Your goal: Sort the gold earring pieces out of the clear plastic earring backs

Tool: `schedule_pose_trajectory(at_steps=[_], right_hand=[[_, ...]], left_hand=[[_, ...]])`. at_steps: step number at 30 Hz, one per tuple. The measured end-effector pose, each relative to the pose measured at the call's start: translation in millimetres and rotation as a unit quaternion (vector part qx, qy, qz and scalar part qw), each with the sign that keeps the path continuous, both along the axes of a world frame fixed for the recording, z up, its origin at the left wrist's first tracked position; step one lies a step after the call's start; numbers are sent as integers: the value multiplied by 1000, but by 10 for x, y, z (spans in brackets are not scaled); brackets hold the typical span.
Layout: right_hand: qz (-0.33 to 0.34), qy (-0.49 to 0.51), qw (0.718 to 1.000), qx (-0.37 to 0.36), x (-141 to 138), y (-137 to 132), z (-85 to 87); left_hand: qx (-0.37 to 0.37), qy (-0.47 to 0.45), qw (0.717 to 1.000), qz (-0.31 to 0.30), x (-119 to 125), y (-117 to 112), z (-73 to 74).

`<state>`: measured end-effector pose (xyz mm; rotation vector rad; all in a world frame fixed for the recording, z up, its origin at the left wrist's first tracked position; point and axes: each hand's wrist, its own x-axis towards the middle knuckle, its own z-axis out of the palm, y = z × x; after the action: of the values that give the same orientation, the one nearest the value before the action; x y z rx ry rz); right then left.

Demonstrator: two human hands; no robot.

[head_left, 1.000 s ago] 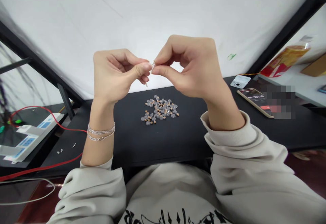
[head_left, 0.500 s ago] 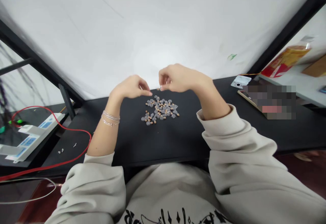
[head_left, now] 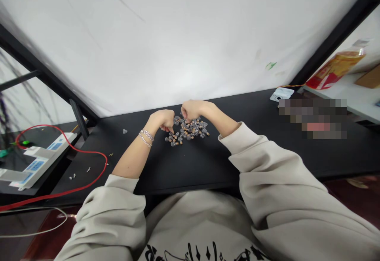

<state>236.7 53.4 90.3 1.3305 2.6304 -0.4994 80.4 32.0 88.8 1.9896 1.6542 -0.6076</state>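
Observation:
A loose pile of tiny clear glass bottles (head_left: 192, 133) with cork-coloured tops lies on the black table. At its left edge, my left hand (head_left: 164, 120) points down with curled fingers, the fingertips close over the nearest bottles. My right hand (head_left: 192, 110) reaches into the far side of the pile, thumb and fingers drawn together. Whatever sits between the fingertips of either hand is hidden or too small to name. Apart from the pile, a small clear piece (head_left: 124, 131) rests farther left.
To the left are a red cable (head_left: 106, 160), a white power strip (head_left: 44, 160) and small scraps (head_left: 73, 176). At the right lie a camera-like white item (head_left: 281, 94) and a blurred-out object (head_left: 314, 118). A drink bottle (head_left: 338, 69) stands beyond. A white wall (head_left: 190, 43) bounds the back.
Both hands have come down from above the far edge of the pile to the bottles. My left arm has swung right, uncovering the small clear piece.

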Motion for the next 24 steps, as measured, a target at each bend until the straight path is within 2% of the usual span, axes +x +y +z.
schedule_pose_trajectory(at_steps=[8,12,15,19,24], right_hand=[[13,42,999,5,52,93,-66],[-47,-40,997,43,61,98,-56],[-80,-109,990,29,53,117,-85],[-71,-126,989,-9,52,158,-143],[-59,-122,991,-1,61,153,-126]], left_hand=[[21,10,1000,5,21,22,-26],[36,33,999,2,29,43,-75],[55,47,997,12,19,71,-109],[67,50,996,16,10,85,-129],[62,24,998,-15,2,83,-167]])
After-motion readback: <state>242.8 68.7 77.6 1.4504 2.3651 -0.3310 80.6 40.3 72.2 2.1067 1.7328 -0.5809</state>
